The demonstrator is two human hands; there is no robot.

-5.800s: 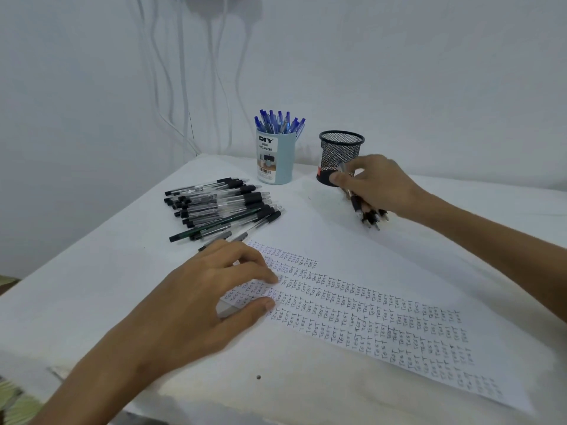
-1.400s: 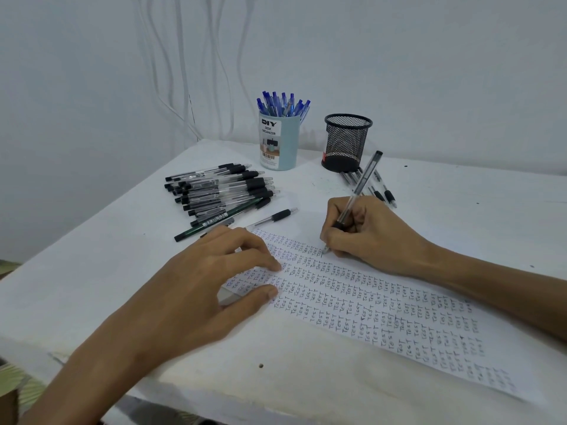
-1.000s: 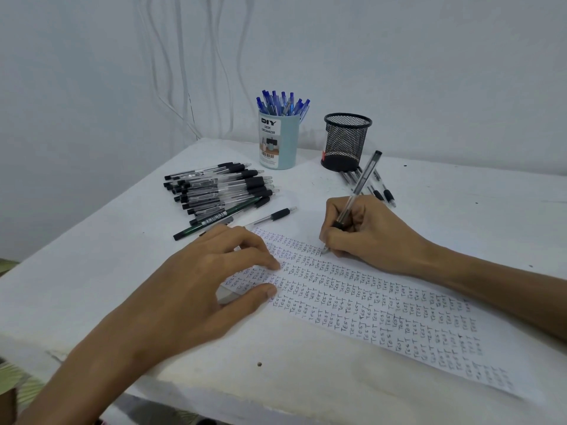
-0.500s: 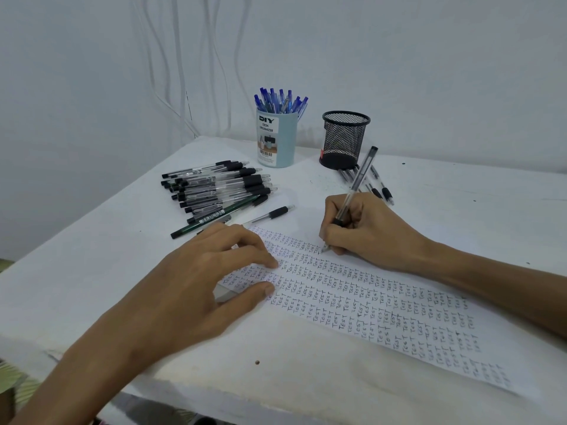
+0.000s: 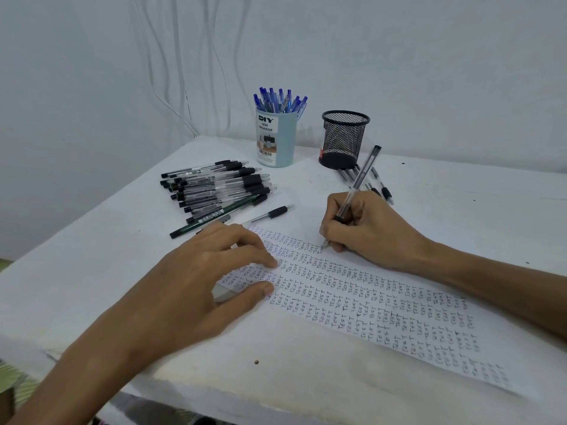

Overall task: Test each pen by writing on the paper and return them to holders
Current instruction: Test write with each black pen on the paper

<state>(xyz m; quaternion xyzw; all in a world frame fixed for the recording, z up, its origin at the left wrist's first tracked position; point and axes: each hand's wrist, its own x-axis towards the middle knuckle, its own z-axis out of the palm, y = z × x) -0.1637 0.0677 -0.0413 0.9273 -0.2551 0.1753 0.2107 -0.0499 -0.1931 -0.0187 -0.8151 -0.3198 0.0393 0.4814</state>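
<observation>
The paper (image 5: 383,305) is mostly covered in rows of "TEST", so plenty tested. Returning looks barely half done though: a big pile of black pens (image 5: 214,191) lies loose, the blue holder (image 5: 276,139) is full, the mesh holder (image 5: 343,139) looks empty. Left hand (image 5: 196,286) presses the sheet, spread out, gripping nothing. Right hand (image 5: 368,231) pinches a clear pen (image 5: 363,173), tip on the top row.

A white table (image 5: 92,265) spreads beneath the grip of the right hand (image 5: 371,233), its near edge rough. Behind the grip rises a plain pale wall (image 5: 429,72). Up and left of the grip, thin white cables (image 5: 175,56) hang down it. The light is soft and even.
</observation>
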